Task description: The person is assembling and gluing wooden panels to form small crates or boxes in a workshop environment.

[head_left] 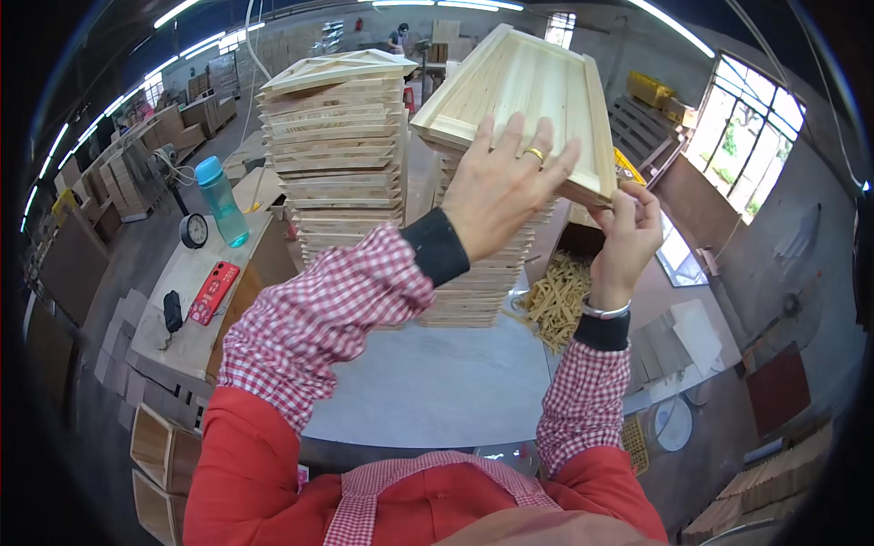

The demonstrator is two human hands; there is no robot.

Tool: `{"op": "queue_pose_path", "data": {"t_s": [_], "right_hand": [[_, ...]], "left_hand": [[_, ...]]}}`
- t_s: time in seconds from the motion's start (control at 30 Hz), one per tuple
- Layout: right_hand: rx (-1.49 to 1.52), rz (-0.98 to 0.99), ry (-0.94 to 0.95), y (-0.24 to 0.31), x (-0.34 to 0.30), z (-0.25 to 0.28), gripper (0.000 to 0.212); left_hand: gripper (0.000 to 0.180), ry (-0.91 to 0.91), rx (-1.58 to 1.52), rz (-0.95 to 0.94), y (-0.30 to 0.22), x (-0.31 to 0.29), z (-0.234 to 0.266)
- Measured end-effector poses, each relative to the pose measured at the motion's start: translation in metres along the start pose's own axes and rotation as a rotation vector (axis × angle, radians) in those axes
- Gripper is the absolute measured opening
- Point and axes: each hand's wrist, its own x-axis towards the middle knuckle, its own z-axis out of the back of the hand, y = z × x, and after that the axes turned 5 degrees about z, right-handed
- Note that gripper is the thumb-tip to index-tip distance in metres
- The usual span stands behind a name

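Observation:
A shallow pale wooden tray point(510, 77) with a raised rim is tilted at the top of the right-hand stack point(469, 296). My left hand point(510, 177), a gold ring on one finger, lies across the tray's near side with its fingers spread. At the tray's near right corner, my right hand point(628, 232) has its fingers bent into a pinch. Whether they grip the corner itself or some small piece against it is hidden. Beside it on the left rises another tall stack of wooden trays point(332, 155).
A pile of thin wood strips point(557, 300) lies right of the stacks on the grey tabletop point(437, 382). Leftward, a side table point(159, 309) bears a blue bottle point(223, 200), a round clock point(193, 231) and a red phone point(214, 293). Another person point(398, 38) stands far back.

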Motion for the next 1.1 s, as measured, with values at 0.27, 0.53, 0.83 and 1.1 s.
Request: {"op": "queue_pose_path", "data": {"t_s": [0.27,0.53,0.83,1.1], "right_hand": [[0.066,0.128,0.010,-0.030,-0.091,0.001,0.021],[0.111,0.311,0.066,-0.012,-0.217,0.062,0.032],[0.034,0.262,0.317,0.032,-0.318,0.126,0.031],[-0.399,-0.063,0.497,-0.041,-0.338,0.199,0.022]], "left_hand": [[0.039,-0.153,-0.078,-0.006,0.016,-0.063,-0.027],[0.036,-0.319,-0.275,0.098,-0.054,-0.196,0.021],[0.032,-0.107,-1.029,0.993,-0.131,-0.336,0.084],[0.050,-0.253,-2.123,2.054,-0.196,-0.486,0.099]]}}
